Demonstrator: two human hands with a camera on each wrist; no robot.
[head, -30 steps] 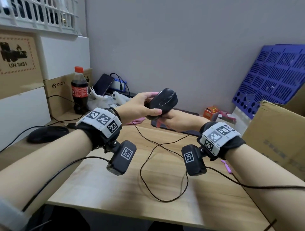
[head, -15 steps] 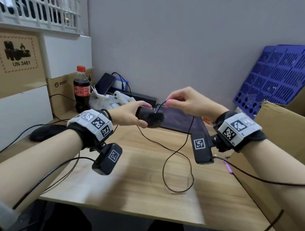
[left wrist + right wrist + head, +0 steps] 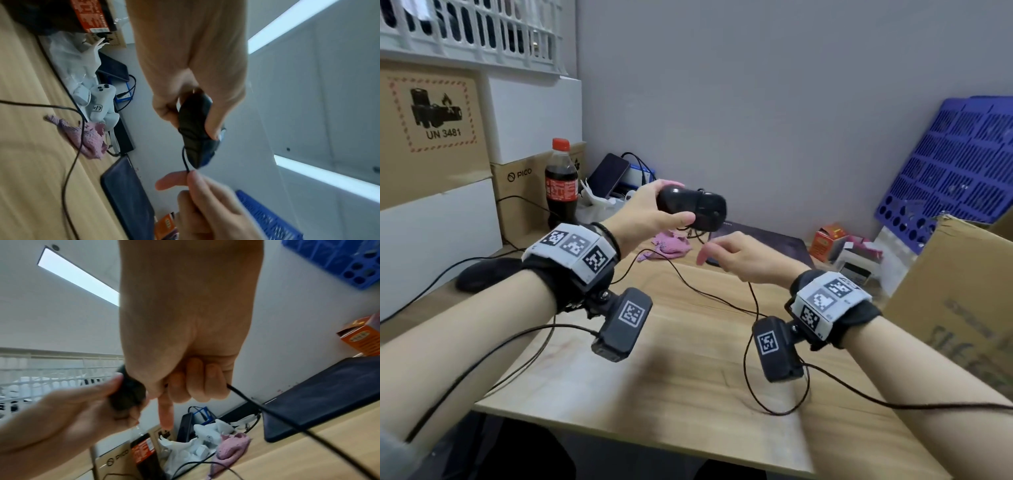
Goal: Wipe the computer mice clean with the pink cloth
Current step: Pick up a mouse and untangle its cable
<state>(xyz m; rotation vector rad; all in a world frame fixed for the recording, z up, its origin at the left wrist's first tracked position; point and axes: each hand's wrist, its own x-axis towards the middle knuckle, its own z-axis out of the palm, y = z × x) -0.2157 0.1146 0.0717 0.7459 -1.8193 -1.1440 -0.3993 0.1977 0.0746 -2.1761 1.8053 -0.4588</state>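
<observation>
Two hands raised over the wooden desk [image 3: 688,377], neither on the cloth. Left hand [image 3: 647,217] wrapped round a black wired mouse [image 3: 695,209], thumb along the near side, fingers over the far side, mouse held well clear of the desk. Right hand [image 3: 739,257] just below and right of it, three fingers curled on the mouse cable [image 3: 185,160], forefinger straight and pointing away; seen best in the wrist views.

Since a second ago: right hand gone from cupping the mouse underneath, up to a pinch on the cable above it, now down below the mouse with the cable in its grasp. Mouse lifted and swung lengthwise across the view. Reads as cable tidying, not wiping; no cloth contact with this mouse at present, so probably a return to the cloth still to come.

Pink cloth [image 3: 671,244] crumpled on the desk beyond the hands, under the raised mouse, a thin cable crossing over it. Second black mouse [image 3: 482,274] at the left edge of the desk, well apart, untouched.

Room: broad bare stretch of desk in front of the hands, cable loops trailing across it and apt to snag. Dark mouse pad [image 3: 767,241] just right of the cloth. Cola bottle [image 3: 561,185] and clutter behind left; cardboard box [image 3: 962,308] hemming in the right side. Front edge of desk near the forearms.
</observation>
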